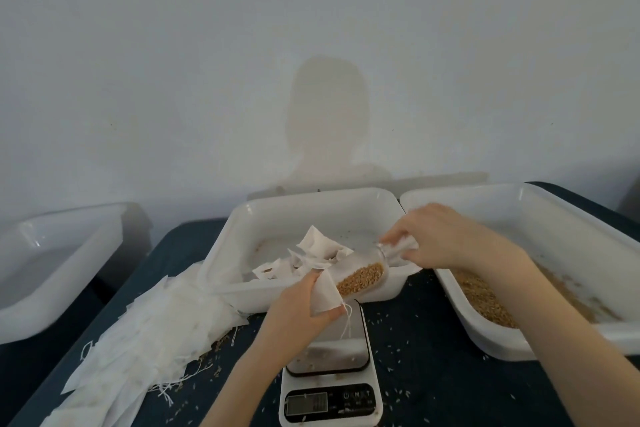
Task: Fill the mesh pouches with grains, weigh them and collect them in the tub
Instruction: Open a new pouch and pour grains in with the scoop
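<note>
The left hand (304, 302) grips the mouth of a mesh pouch (327, 295), fingers and thumb curled round the cloth, just above the scale (330, 378). The right hand (440, 239) pinches the raised end of a clear scoop (363, 269), which lies tilted with its lower end, loaded with brown grains (360, 279), entering the pouch. The pouch drawstring (348, 322) hangs over the scale platform.

At 12 o'clock from the scale stands the middle tub (242, 229); pouches (311, 253) lie inside it. The scoop crosses above its near rim. At 3 o'clock, the grain tub (554, 215) has its left rim touching or just beside the middle tub's right rim; the right forearm passes over its near corner. At 9 o'clock, a pile of flat empty pouches (138, 329) spreads across the dark table (433, 340), its far edge touching the middle tub's near left corner. At 10 o'clock, an outer tub (69, 253) sits well apart. Open table surface, scattered with loose grains, lies between scale and grain tub. The scale display is unreadable.
</note>
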